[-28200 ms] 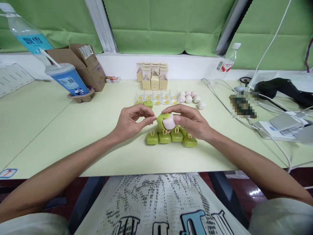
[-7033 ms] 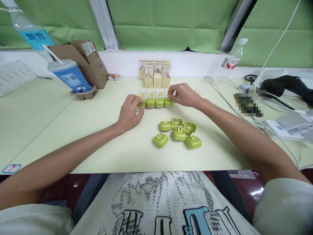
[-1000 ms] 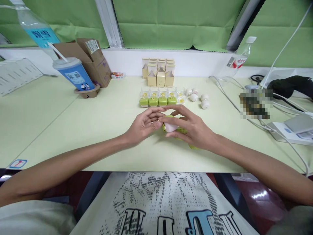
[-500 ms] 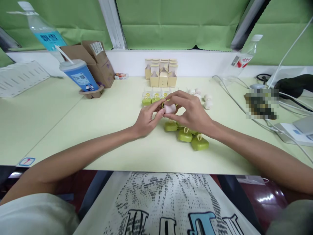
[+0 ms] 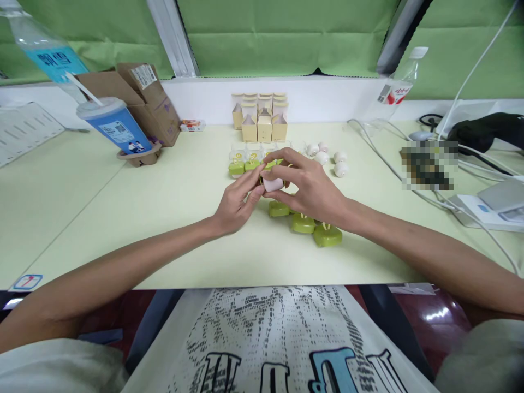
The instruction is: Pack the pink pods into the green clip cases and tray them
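Observation:
My left hand [image 5: 236,206] and my right hand [image 5: 317,188] meet above the middle of the table. Between their fingertips is a small pale pink rounded piece [image 5: 273,184], with a thin dark and yellowish-green edge showing at its left. Fingers cover much of it. Under my right hand several green cases [image 5: 327,236] with pale loop handles lie on the table, some partly hidden. Just beyond my hands stands a row of green containers with clear tops [image 5: 252,164]. Several white balls [image 5: 340,168] are grouped past my right hand.
Small open cream boxes [image 5: 265,129] stand against the wall. To the left are a blue cup [image 5: 118,126] in a cardboard holder, a brown carton [image 5: 164,117] and a bottle [image 5: 55,60]. Another bottle [image 5: 397,90], cables and a white device [image 5: 487,210] occupy the right.
The whole view has shifted slightly, so things appear a little further left and higher. Both hands keep their grip on the pale piece, with only slight finger movement.

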`<action>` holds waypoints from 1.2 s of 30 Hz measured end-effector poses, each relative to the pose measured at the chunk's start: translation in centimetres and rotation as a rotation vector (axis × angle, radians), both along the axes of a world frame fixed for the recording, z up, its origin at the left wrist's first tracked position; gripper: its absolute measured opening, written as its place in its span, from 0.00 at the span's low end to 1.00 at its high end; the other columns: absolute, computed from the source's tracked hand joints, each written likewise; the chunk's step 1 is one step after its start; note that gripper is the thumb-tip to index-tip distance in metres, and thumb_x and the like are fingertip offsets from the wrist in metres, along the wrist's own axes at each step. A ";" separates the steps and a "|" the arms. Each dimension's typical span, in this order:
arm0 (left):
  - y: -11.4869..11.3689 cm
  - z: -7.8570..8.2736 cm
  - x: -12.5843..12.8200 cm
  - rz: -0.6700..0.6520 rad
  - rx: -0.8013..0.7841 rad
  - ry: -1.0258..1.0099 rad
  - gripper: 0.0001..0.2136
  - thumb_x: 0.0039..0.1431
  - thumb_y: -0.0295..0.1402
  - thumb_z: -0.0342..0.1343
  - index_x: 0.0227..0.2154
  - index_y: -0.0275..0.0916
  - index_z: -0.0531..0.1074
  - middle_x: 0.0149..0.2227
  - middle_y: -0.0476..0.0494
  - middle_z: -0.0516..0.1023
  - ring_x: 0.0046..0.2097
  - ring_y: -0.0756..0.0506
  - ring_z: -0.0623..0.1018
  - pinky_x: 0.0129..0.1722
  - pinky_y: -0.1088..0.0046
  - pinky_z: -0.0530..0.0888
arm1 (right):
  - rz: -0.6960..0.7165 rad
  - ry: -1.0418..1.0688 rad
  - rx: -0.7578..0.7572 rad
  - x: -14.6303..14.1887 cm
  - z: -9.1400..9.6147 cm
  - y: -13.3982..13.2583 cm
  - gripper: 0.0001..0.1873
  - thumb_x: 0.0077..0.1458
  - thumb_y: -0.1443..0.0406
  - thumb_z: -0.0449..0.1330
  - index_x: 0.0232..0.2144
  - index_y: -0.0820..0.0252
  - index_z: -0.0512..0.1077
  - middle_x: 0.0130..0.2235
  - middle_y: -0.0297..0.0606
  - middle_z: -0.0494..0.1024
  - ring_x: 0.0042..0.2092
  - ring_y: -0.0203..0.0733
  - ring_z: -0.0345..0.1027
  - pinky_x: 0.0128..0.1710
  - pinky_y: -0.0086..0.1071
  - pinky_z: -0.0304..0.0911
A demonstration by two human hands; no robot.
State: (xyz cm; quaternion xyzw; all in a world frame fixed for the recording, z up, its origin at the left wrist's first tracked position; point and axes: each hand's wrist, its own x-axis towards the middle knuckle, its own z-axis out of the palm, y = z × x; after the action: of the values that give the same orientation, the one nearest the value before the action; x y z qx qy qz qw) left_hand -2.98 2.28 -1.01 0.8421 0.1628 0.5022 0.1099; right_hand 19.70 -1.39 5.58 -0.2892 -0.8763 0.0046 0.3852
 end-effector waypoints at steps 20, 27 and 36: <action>0.0 0.2 0.5 -0.045 -0.083 0.151 0.41 0.72 0.39 0.60 0.80 0.60 0.46 0.75 0.35 0.51 0.72 0.31 0.64 0.60 0.48 0.82 | -0.160 -0.026 -0.169 3.5 4.1 1.7 0.21 0.48 0.65 0.75 0.47 0.58 0.84 0.43 0.41 0.83 0.41 0.50 0.76 0.44 0.45 0.73; -0.3 0.9 0.1 -0.089 -0.059 0.131 0.37 0.72 0.37 0.58 0.79 0.59 0.49 0.81 0.37 0.48 0.79 0.29 0.56 0.67 0.38 0.75 | -0.158 0.076 -0.235 3.2 3.4 1.8 0.24 0.48 0.66 0.74 0.50 0.58 0.84 0.45 0.43 0.82 0.40 0.47 0.79 0.42 0.43 0.80; -0.9 0.8 0.6 -0.146 0.066 0.147 0.43 0.66 0.28 0.57 0.79 0.55 0.47 0.71 0.38 0.72 0.72 0.32 0.66 0.66 0.39 0.75 | -0.285 0.272 -0.195 2.7 3.3 3.2 0.26 0.52 0.56 0.74 0.51 0.59 0.79 0.45 0.42 0.83 0.40 0.47 0.78 0.40 0.42 0.79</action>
State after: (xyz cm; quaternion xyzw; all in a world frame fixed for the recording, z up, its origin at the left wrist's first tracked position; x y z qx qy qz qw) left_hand -2.40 1.39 -0.20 0.8894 0.0919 0.4350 0.1062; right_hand 22.43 1.82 8.92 -0.4427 -0.7619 0.0740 0.4670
